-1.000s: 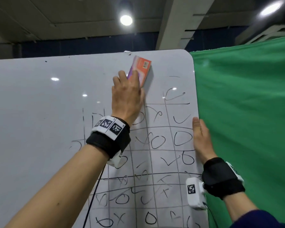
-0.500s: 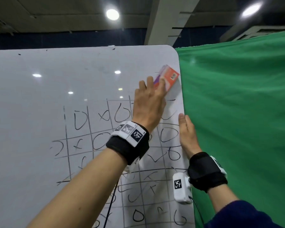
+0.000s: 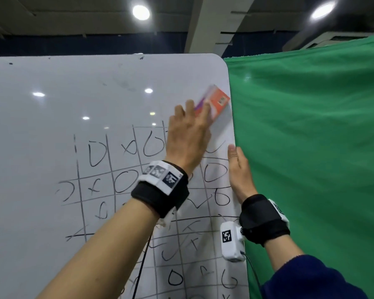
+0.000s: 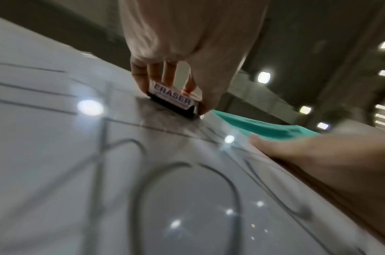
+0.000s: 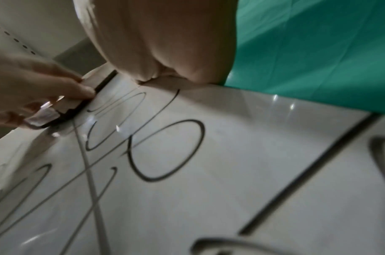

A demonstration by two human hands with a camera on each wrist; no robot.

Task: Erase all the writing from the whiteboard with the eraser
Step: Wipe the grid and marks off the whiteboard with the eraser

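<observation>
The whiteboard (image 3: pixel 52 130) stands upright and carries a hand-drawn grid of circles, crosses and ticks (image 3: pixel 125 180). My left hand (image 3: pixel 189 134) grips the orange eraser (image 3: pixel 218 100) and presses it flat on the board close to the right edge, above the grid's top right cell. In the left wrist view the fingers pinch the eraser (image 4: pixel 173 99) by its sides, its black felt on the board. My right hand (image 3: pixel 239 171) holds the board's right edge, thumb on the front, fingers hidden behind. The right wrist view shows the eraser (image 5: pixel 47 115) beside a drawn circle (image 5: pixel 165 150).
A green cloth backdrop (image 3: pixel 311 147) hangs directly behind and to the right of the board. The board's upper and left areas (image 3: pixel 41 93) bear only faint smudges. Ceiling lamps (image 3: pixel 140 12) reflect as bright spots on the glossy surface.
My left hand has swept the eraser rightwards along the top of the grid to the board's right edge, wiping marks there. My right hand has stayed on the edge.
</observation>
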